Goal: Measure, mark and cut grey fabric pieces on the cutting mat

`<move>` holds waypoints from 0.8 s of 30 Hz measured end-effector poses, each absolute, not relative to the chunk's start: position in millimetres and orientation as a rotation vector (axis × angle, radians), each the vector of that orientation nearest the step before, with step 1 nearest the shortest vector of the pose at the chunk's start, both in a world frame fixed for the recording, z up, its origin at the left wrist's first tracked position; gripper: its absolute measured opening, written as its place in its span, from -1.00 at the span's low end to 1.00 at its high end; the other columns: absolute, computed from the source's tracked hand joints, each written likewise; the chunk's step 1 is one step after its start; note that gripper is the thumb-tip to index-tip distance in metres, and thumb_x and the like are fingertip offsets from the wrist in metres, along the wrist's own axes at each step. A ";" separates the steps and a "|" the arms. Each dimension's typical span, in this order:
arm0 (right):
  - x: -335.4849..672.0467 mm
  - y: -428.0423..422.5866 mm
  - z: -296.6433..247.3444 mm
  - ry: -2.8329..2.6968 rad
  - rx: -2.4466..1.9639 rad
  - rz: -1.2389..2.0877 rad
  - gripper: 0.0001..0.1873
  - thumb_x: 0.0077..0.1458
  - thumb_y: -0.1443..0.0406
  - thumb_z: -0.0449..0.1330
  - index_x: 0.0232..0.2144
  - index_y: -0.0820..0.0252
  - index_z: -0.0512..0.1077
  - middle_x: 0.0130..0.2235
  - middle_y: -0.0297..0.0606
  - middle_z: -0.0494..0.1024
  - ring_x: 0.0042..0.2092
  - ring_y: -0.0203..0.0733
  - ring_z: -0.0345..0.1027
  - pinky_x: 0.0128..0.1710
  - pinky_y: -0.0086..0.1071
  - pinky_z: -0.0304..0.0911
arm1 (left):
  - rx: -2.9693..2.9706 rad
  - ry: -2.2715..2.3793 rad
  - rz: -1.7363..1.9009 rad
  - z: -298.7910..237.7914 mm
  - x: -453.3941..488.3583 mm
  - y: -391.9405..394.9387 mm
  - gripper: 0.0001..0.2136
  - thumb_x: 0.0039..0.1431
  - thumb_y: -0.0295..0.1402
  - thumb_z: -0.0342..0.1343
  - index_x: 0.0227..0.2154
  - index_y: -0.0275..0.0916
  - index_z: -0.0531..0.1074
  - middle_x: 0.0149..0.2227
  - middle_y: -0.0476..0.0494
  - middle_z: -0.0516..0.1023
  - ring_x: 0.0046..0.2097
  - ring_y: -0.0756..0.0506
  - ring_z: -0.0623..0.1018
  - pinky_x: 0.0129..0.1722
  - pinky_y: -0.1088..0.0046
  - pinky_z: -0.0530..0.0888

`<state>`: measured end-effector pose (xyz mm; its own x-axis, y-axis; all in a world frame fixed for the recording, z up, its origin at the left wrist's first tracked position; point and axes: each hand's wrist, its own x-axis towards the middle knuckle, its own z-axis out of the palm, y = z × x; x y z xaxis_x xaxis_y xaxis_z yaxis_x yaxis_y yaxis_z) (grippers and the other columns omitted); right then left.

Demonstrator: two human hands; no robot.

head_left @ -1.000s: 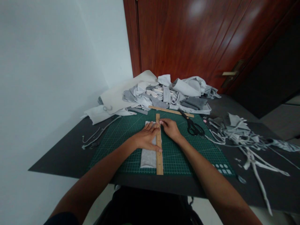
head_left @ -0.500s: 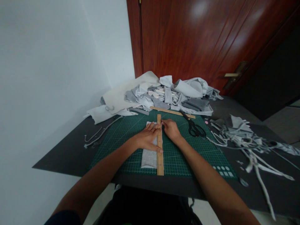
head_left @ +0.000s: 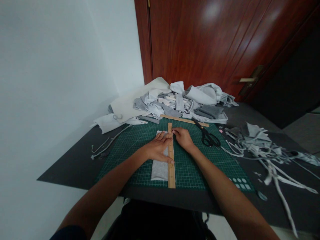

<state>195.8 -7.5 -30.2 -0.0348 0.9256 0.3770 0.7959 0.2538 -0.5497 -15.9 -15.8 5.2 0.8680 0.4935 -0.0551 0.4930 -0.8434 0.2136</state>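
Observation:
A grey fabric strip (head_left: pixel 159 169) lies lengthwise on the green cutting mat (head_left: pixel 140 146). Along its right edge runs a wooden ruler (head_left: pixel 171 173), pointing away from me. My left hand (head_left: pixel 157 149) lies flat with spread fingers across the fabric and the ruler, pressing both down. My right hand (head_left: pixel 183 138) is closed at the ruler's right edge near its far end; its fingertips pinch something too small to name.
Black scissors (head_left: pixel 208 136) lie on the mat's far right. A second wooden ruler (head_left: pixel 183 120) lies crosswise at the back, before a heap of grey and white fabric (head_left: pixel 175 100). Cut fabric strips (head_left: pixel 265 153) spread over the dark table at the right. A wooden door stands behind.
The hands, ruler and fabric stay as they were. Only the camera has shifted slightly, so the scene sits a little further right and lower.

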 end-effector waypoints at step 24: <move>188.7 -20.3 -26.7 -1.845 -1.552 0.263 -0.77 0.31 0.45 0.14 -0.18 0.23 0.62 -0.14 -0.08 0.70 -0.07 -0.09 0.56 0.01 -0.34 0.33 | 2.800 0.751 0.004 4.4 -16.2 -15.1 0.21 -0.03 0.40 0.17 0.45 -0.37 -0.10 0.50 -0.57 -0.11 0.51 -0.55 -0.22 0.43 -0.16 -0.10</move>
<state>188.7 -20.3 -26.7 -0.0362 0.9251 0.3780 0.7827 0.2614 -0.5648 -16.2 -15.1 4.4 0.8679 0.4933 -0.0594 0.4926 -0.8386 0.2327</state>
